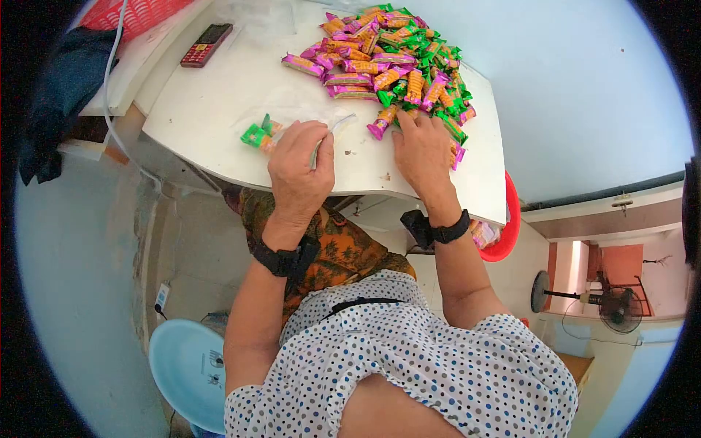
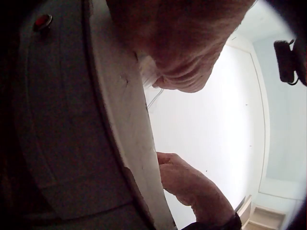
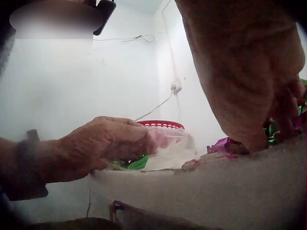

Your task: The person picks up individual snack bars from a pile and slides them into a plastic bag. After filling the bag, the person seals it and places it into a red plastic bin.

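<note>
In the head view the left hand [image 1: 301, 164], fingers curled, grips a clear plastic bag [image 1: 292, 115] near the table's front edge. Green-wrapped pieces [image 1: 255, 136] show at the bag's left side. The right hand [image 1: 425, 155] has its fingertips on small wrapped snacks at the near edge of a large pile [image 1: 387, 58] of pink and green packets; a pink packet [image 1: 380, 125] lies just left of those fingers. In the right wrist view the left hand [image 3: 108, 143] holds the bag [image 3: 172, 151] beside green wrapping [image 3: 138, 163].
A phone [image 1: 207, 45] lies at the table's back left, with more clear plastic [image 1: 266, 18] beside it. A red basket [image 1: 139, 14] stands beyond the left corner. A red tub [image 1: 513, 226] is below the table's right edge, a blue basin [image 1: 186, 372] at lower left.
</note>
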A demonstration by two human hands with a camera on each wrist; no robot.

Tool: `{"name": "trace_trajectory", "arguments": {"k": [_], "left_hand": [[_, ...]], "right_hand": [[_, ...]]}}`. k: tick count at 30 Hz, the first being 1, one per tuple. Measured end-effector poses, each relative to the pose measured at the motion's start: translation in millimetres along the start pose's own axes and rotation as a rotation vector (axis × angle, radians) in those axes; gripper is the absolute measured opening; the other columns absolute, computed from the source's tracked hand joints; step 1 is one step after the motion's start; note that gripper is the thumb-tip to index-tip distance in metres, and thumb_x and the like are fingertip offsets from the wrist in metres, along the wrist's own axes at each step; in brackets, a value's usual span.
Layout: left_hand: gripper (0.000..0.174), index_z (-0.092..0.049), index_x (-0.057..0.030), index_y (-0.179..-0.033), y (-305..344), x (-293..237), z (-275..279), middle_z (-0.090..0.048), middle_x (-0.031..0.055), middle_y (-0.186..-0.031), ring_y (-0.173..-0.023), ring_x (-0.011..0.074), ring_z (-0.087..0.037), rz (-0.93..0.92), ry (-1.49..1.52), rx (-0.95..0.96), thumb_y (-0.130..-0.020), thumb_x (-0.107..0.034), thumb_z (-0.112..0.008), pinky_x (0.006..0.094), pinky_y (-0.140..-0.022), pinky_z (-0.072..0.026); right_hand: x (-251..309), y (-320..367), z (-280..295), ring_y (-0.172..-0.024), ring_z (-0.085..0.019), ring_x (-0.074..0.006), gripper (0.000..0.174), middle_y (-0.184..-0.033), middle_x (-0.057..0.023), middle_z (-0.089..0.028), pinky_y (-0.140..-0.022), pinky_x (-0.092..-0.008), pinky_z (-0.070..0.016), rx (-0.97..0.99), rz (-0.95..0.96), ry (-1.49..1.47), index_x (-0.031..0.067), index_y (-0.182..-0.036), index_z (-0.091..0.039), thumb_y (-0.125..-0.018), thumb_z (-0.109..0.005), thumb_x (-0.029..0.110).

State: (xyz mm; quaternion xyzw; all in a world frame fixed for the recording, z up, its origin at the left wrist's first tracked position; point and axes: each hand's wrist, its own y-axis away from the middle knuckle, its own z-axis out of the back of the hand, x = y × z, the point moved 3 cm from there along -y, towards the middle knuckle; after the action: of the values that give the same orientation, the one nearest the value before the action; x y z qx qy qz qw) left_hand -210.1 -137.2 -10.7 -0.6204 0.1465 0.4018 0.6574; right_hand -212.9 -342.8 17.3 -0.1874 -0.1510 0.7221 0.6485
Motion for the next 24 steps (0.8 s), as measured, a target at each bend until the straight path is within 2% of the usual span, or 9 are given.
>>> {"name": "trace_trajectory", "arguments": {"k": [4, 9, 10, 13, 14, 17, 18, 21, 24], "left_hand": [[0.01, -0.067, 0.0002, -0.094, -0.8, -0.2, 1.4, -0.072, 0.0144, -0.098, -0.094, 0.0312, -0.069, -0.002, -0.007, 0.013, -0.084, -0.001, -0.068, 0.0419, -0.095, -0.0513], [0.011, -0.067, 0.0001, -0.095, -1.6, -1.8, 3.5, -0.072, 0.0145, -0.098, -0.094, 0.0316, -0.069, -0.001, 0.002, 0.002, -0.084, -0.002, -0.068, 0.041, -0.095, -0.0515], [0.011, -0.067, 0.0, -0.095, -1.1, -1.9, 4.0, -0.072, 0.0144, -0.098, -0.095, 0.0314, -0.069, -0.001, -0.006, -0.006, -0.084, -0.002, -0.068, 0.0409, -0.095, -0.0515], [0.01, -0.067, -0.0001, -0.095, 0.4, -1.7, 3.8, -0.072, 0.0141, -0.099, -0.095, 0.0308, -0.07, -0.002, -0.016, -0.022, -0.084, -0.002, -0.068, 0.0406, -0.094, -0.0517], [0.01, -0.067, -0.0002, -0.095, 0.6, -0.9, 3.7, -0.072, 0.014, -0.099, -0.095, 0.0306, -0.07, -0.003, -0.015, -0.026, -0.085, -0.002, -0.068, 0.0405, -0.094, -0.0517], [0.01, -0.067, -0.0003, -0.095, 0.2, -0.9, 3.7, -0.072, 0.0139, -0.099, -0.096, 0.0299, -0.07, 0.005, -0.004, -0.029, -0.085, -0.002, -0.068, 0.0405, -0.094, -0.0516], [0.01, -0.067, -0.0003, -0.095, -0.4, -1.2, 3.9, -0.072, 0.0139, -0.099, -0.096, 0.0297, -0.07, 0.009, 0.0, -0.029, -0.085, -0.002, -0.068, 0.0405, -0.095, -0.0515], [0.01, -0.068, -0.0003, -0.095, -0.9, -1.9, 4.5, -0.072, 0.014, -0.099, -0.097, 0.0293, -0.07, 0.038, 0.029, -0.025, -0.085, -0.002, -0.068, 0.0405, -0.095, -0.0511], [0.01, -0.068, -0.0001, -0.095, -0.6, -2.0, 4.0, -0.072, 0.0142, -0.1, -0.097, 0.029, -0.07, 0.045, 0.042, -0.007, -0.085, -0.002, -0.068, 0.0407, -0.095, -0.0511]], "right_hand": [[-8.3, 2.0, -0.8, -0.089, -0.061, -0.0357, 0.03, -0.087, -0.0162, -0.065, -0.077, -0.0463, -0.0492, -0.012, -0.057, -0.111, 0.0063, -0.101, -0.065, -0.074, -0.074, 0.015], [-7.6, 4.6, 44.7, -0.081, -0.065, -0.034, 0.026, -0.085, -0.0164, -0.068, -0.07, -0.0445, -0.0506, -0.016, -0.227, -0.331, 0.0052, -0.099, -0.064, -0.077, -0.074, 0.014], [-7.2, 6.6, 52.0, -0.066, -0.065, -0.0246, 0.022, -0.076, -0.0127, -0.066, -0.06, -0.0364, -0.0494, -0.028, -0.263, -0.38, 0.0033, -0.1, -0.063, -0.081, -0.073, 0.011], [3.5, 12.7, 78.7, -0.059, -0.057, -0.0112, 0.019, -0.07, -0.0047, -0.062, -0.055, -0.0279, -0.0444, 0.079, -0.403, -0.694, 0.0021, -0.101, -0.062, -0.084, -0.07, 0.006], [3.6, 16.6, 74.8, -0.059, -0.047, -0.003, 0.017, -0.069, 0.001, -0.06, -0.052, -0.0219, -0.0379, 0.091, -0.394, -0.861, 0.0016, -0.102, -0.062, -0.086, -0.068, 0.003], [19.4, 20.3, 54.9, -0.059, -0.047, -0.0023, 0.017, -0.072, 0.001, -0.062, -0.051, -0.021, -0.0359, 0.237, -0.365, -1.167, 0.0022, -0.104, -0.062, -0.087, -0.066, 0.003], [22.8, 21.1, 47.3, -0.058, -0.046, -0.0014, 0.018, -0.075, -0.0015, -0.066, -0.049, -0.02, -0.0346, 0.298, -0.378, -1.248, 0.0021, -0.106, -0.061, -0.088, -0.064, 0.003], [32.6, 16.6, 37.1, -0.056, -0.047, -0.0016, 0.019, -0.08, -0.0051, -0.071, -0.047, -0.0199, -0.0352, 0.373, -0.508, -1.378, 0.0011, -0.108, -0.059, -0.089, -0.064, 0.004], [38.1, 16.9, 19.8, -0.053, -0.048, -0.0026, 0.02, -0.084, -0.008, -0.073, -0.046, -0.0204, -0.0362, 0.295, -0.555, -1.461, 0.0008, -0.108, -0.058, -0.09, -0.064, 0.006]]}}
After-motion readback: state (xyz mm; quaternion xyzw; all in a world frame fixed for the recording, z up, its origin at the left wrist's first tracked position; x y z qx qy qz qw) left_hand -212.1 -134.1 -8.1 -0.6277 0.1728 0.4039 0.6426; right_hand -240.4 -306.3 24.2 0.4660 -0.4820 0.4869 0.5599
